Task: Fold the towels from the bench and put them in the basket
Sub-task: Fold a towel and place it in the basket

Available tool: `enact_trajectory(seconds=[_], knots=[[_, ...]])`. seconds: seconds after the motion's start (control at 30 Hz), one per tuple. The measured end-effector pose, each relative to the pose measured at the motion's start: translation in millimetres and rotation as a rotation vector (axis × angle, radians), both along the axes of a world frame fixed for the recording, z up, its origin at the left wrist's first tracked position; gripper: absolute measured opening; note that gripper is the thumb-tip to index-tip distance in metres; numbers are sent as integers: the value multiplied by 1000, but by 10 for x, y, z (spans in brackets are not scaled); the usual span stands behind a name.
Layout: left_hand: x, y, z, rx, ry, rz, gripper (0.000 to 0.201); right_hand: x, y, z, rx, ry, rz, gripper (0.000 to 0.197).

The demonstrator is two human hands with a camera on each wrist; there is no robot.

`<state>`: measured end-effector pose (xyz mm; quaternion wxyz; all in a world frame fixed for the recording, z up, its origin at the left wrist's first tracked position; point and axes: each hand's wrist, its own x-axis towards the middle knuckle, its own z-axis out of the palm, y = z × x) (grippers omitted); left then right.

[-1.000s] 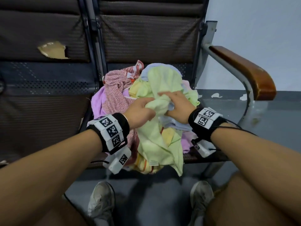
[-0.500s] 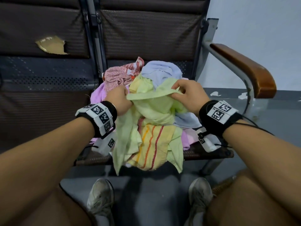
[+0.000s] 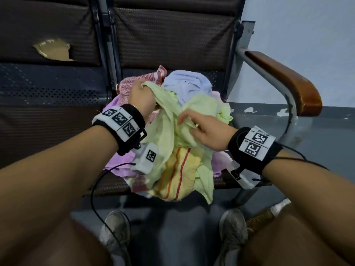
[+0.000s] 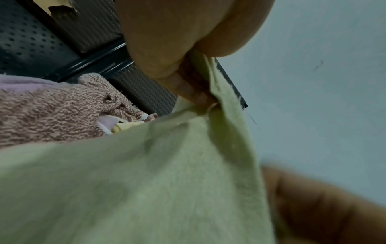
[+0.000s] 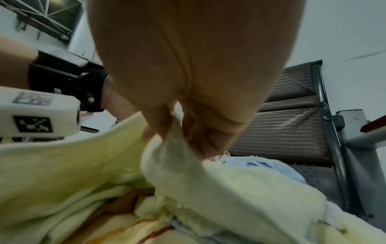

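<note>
**2 hands on the green towel above the pile**

The bench [image 3: 57, 120] fills the far side of the head view, 2 dark woven seats side by side, with a torn patch [image 3: 52, 49] in the left backrest and a brown wooden armrest [image 3: 288, 81] at the right end. On the right seat lies a heap of towels, spilling over the near edge.

The light green towel [image 3: 169, 131] lies on top of the heap, stretched from the far left down toward the near right, its loose end hanging past the seat edge. Under it sits a yellow towel with red and orange stripes [image 3: 178, 175]. A pale blue towel [image 3: 188, 85] is at the far side, a speckled pink-brown towel [image 3: 126, 87] at the far left, and a lilac towel [image 3: 119, 164] at the near left.

The left hand [image 3: 142, 96] is raised over the far left of the heap and pinches a corner of the green towel between thumb and fingers; the left wrist view shows the cloth caught there. The right hand [image 3: 203, 129], nearer and to the right, pinches a fold of the same towel, with the remaining fingers loosely spread.

Both wrists wear black bands with white marker blocks. 2 grey shoes [image 3: 117, 233] stand on the floor below.
</note>
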<state>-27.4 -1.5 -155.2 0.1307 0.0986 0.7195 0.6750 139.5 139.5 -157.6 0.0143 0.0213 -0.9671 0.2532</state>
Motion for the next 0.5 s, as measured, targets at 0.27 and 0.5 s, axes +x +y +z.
enact_trajectory(seconds=[0.27, 0.5], knots=[[-83, -109, -27, 48, 38, 33, 17, -138, 86, -73, 46, -8, -349, 37], [-200, -186, -10, 63, -132, 171, 20, -115, 156, -16, 121, -151, -145, 23]])
